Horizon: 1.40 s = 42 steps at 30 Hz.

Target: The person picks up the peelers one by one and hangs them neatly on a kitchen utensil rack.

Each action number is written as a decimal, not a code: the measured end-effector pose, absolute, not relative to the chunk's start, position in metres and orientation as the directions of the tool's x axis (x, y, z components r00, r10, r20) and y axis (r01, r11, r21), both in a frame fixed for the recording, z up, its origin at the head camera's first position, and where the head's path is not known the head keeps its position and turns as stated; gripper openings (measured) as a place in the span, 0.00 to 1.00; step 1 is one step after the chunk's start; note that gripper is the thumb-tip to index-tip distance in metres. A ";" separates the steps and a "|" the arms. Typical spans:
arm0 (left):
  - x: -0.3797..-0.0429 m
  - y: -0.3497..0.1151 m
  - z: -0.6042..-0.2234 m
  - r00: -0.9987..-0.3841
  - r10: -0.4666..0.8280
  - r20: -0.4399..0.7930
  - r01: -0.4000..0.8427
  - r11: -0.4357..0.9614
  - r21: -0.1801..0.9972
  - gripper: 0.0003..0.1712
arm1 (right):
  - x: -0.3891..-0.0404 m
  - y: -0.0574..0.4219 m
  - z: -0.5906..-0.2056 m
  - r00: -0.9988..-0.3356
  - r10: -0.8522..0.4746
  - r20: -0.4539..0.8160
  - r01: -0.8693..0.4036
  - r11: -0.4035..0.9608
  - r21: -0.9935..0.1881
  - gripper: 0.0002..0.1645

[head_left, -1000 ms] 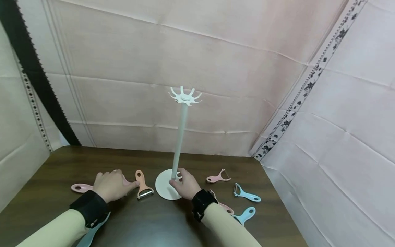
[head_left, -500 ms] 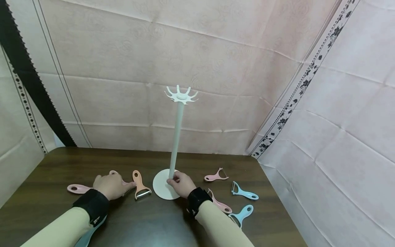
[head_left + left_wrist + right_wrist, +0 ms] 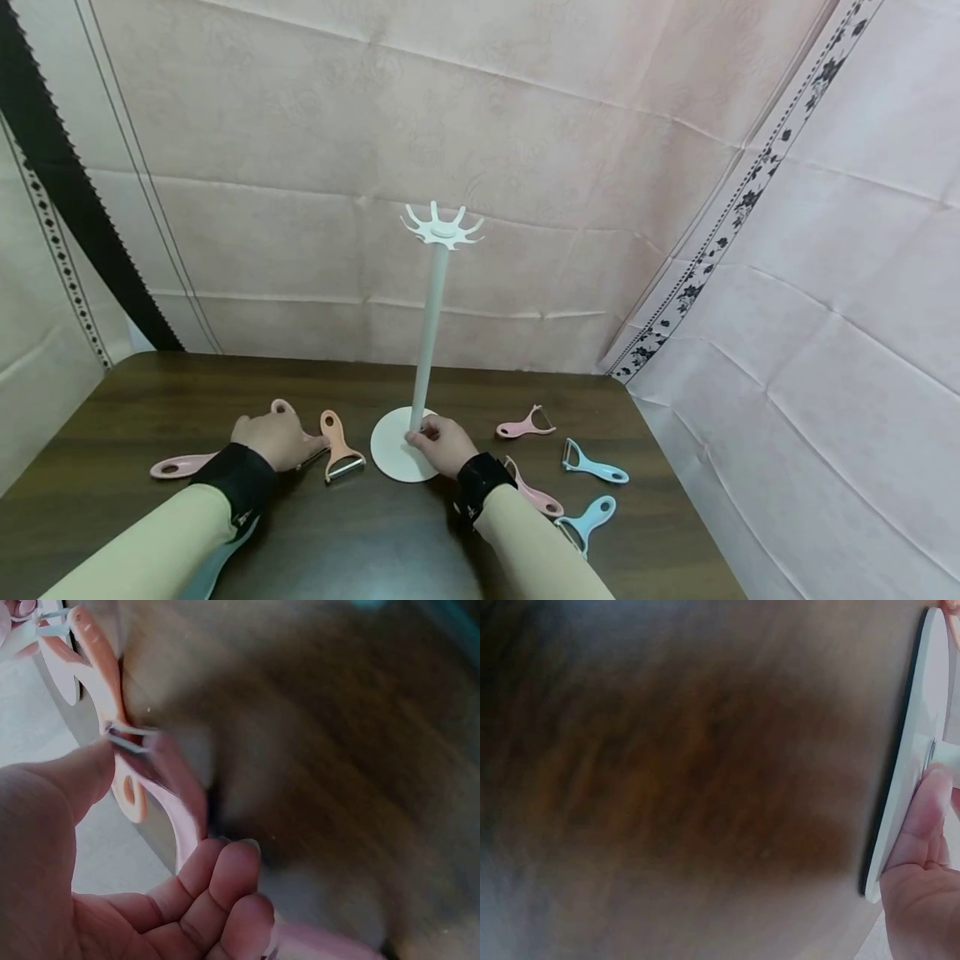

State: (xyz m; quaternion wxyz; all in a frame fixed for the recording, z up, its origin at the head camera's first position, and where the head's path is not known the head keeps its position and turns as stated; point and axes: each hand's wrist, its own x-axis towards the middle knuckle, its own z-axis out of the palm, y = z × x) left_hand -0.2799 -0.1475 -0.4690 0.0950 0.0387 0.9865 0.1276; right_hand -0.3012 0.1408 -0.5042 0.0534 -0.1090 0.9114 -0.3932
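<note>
Peelers all over this bench (image 3: 300,542), and I'd call it early days. The white stand (image 3: 429,333) is upright near the far edge, so that much is done, but its hooked top (image 3: 442,231) doesn't have a single peeler on it.

Right hand (image 3: 444,447) has thumb and fingers pinched on the bottom of the pole, right above the round base. Left hand (image 3: 273,440) is the busy one: fingers curled in, thumb at the blade end of a pink peeler (image 3: 178,776), so it's got hold of that one. The left wrist view is dark and smeary, so I can't tell if the peeler is off the wood.

As for what's left to deal with: an orange peeler (image 3: 335,437) just beside the left thumb, a pale pink handle (image 3: 191,464) poking out past the left wrist, and a light blue handle (image 3: 212,571) mostly under that sleeve. Over on the right, there's a small pink peeler (image 3: 515,430) at the back, a blue peeler (image 3: 600,471) in front of it, then another pink one (image 3: 542,502) and another blue one (image 3: 592,518) close together nearer the person.
</note>
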 end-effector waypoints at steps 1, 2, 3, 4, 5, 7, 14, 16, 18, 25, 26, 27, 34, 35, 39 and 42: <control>-0.281 -0.148 -0.468 -0.978 0.096 -0.188 0.043 0.962 0.270 0.46 | -0.302 0.141 -0.504 -0.970 -0.244 -0.007 -0.162 0.666 -0.729 0.12; -0.282 -0.149 -0.468 -0.975 0.093 -0.201 0.033 0.959 0.283 0.42 | -0.302 0.141 -0.504 -0.970 -0.243 -0.009 -0.160 0.669 -0.726 0.12; -0.283 -0.149 -0.468 -0.972 0.090 -0.215 0.024 0.956 0.294 0.38 | -0.303 0.141 -0.504 -0.970 -0.243 -0.012 -0.159 0.673 -0.722 0.12; -0.284 -0.150 -0.468 -0.969 0.090 -0.231 0.017 0.954 0.298 0.34 | -0.304 0.141 -0.504 -0.970 -0.242 -0.015 -0.158 0.677 -0.719 0.12; -0.285 -0.151 -0.469 -0.966 0.090 -0.244 0.013 0.954 0.300 0.32 | -0.304 0.141 -0.505 -0.969 -0.245 -0.013 -0.162 0.679 -0.716 0.13; -0.289 -0.152 -0.469 -0.961 0.087 -0.261 0.007 0.956 0.294 0.33 | -0.305 0.141 -0.506 -0.969 -0.246 -0.017 -0.162 0.686 -0.710 0.13; -0.299 -0.154 -0.467 -0.964 0.034 -0.265 -0.042 0.960 0.278 0.38 | -0.305 0.141 -0.506 -0.970 -0.241 -0.028 -0.148 0.678 -0.720 0.13; -0.300 -0.155 -0.466 -0.961 0.033 -0.276 -0.051 0.955 0.291 0.30 | -0.305 0.140 -0.507 -0.970 -0.243 -0.030 -0.147 0.674 -0.724 0.13; -0.301 -0.156 -0.466 -0.962 0.035 -0.271 -0.051 0.952 0.303 0.24 | -0.304 0.140 -0.507 -0.969 -0.244 -0.034 -0.143 0.669 -0.730 0.13; -0.306 -0.158 -0.470 -0.963 0.026 -0.269 -0.072 0.934 0.350 0.18 | -0.303 0.140 -0.507 -0.971 -0.237 -0.038 -0.133 0.661 -0.738 0.12; -0.307 -0.158 -0.469 -0.962 0.028 -0.271 -0.073 0.932 0.354 0.17 | -0.303 0.140 -0.507 -0.971 -0.235 -0.040 -0.129 0.662 -0.739 0.12; -0.307 -0.159 -0.469 -0.961 0.030 -0.275 -0.073 0.932 0.356 0.16 | -0.303 0.141 -0.507 -0.971 -0.234 -0.043 -0.126 0.662 -0.739 0.12; -0.310 -0.153 -0.471 -0.987 0.094 -0.129 0.054 0.958 0.281 0.06 | -0.305 0.142 -0.507 -0.970 -0.238 -0.042 -0.126 0.649 -0.750 0.12; -0.310 -0.151 -0.472 -0.990 0.111 -0.085 0.087 0.965 0.247 0.05 | -0.305 0.143 -0.507 -0.971 -0.237 -0.042 -0.126 0.648 -0.751 0.12; -0.308 -0.141 -0.472 -0.983 0.176 0.042 0.179 0.981 0.080 0.03 | -0.303 0.142 -0.505 -0.971 -0.235 -0.037 -0.128 0.647 -0.752 0.12; -0.305 -0.133 -0.473 -0.977 0.202 0.065 0.202 0.979 -0.008 0.10 | -0.302 0.141 -0.504 -0.971 -0.237 -0.032 -0.134 0.649 -0.749 0.12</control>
